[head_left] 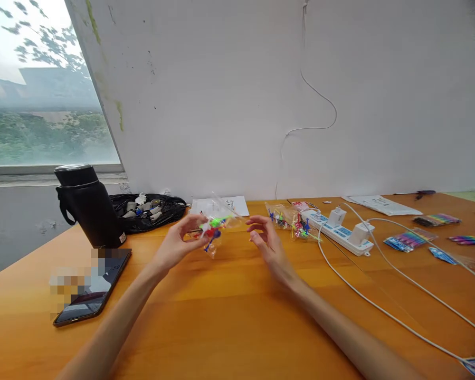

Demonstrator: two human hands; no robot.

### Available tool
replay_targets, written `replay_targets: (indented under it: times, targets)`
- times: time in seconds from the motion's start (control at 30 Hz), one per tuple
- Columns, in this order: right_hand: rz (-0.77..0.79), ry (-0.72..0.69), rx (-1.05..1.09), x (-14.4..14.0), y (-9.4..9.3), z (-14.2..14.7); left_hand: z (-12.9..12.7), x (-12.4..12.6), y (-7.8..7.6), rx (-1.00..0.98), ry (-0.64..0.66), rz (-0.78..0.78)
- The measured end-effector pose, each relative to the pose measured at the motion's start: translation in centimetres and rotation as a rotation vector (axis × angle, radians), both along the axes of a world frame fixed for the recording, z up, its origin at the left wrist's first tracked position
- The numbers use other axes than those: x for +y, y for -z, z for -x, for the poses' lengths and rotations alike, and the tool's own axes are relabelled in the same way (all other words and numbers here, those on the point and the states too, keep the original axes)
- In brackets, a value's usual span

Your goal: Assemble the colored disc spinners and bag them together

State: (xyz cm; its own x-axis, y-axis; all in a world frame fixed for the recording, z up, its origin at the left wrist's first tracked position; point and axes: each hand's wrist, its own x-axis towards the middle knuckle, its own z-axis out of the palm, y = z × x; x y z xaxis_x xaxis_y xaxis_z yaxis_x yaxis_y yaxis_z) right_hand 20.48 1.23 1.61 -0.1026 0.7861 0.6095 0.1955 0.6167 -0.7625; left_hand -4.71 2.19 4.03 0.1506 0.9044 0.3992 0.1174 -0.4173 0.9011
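My left hand [182, 238] is closed on a clear plastic bag [214, 230] of small colourful plastic pieces, green, red, white and blue. The bag hangs a little above the wooden table, its loose clear end slanting toward the right. Apart from it, my right hand [269, 244] hovers with fingers curved and spread, nothing in them. Just beyond that hand lie more clear bags of similar coloured pieces [302, 226], beside a white power strip [342, 232].
A black flask [89, 206] and a phone [97, 287] occupy the left side. Behind them sits an open black plastic bag [150, 211] with crumpled waste. White cables [383, 311] cross the right side, near packs of rainbow-coloured pens [414, 239].
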Motion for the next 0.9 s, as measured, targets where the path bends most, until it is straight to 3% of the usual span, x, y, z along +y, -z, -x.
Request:
replay_targets:
  times: [0.1, 0.27, 0.47, 0.6, 0.77, 0.9]
  targets:
    - [-0.05, 0.047, -0.003, -0.7, -0.8, 0.3, -1.3, -0.8, 0.3, 0.053, 0.075, 0.029]
    - [0.006, 0.119, -0.012, -0.5, -0.5, 0.0, -1.8, -1.1, 1.2, 0.014, 0.139, 0.102]
    - [0.125, 0.085, 0.162, 0.4, 0.4, -0.1, -3.1, -0.1, 3.4, -0.517, 0.143, 0.413]
    - [0.23, -0.04, 0.275, 0.5, 0.7, 0.2, -4.2, -0.2, 4.2, -0.699, 0.2, 0.46]
    - [0.241, -0.045, 0.286, 1.0, 0.7, -0.2, -4.5, -0.9, 3.9, -0.684, 0.207, 0.465]
    - [0.137, 0.068, 0.164, 1.4, 0.7, -0.9, -4.1, -0.7, 3.8, -0.636, 0.143, 0.444]
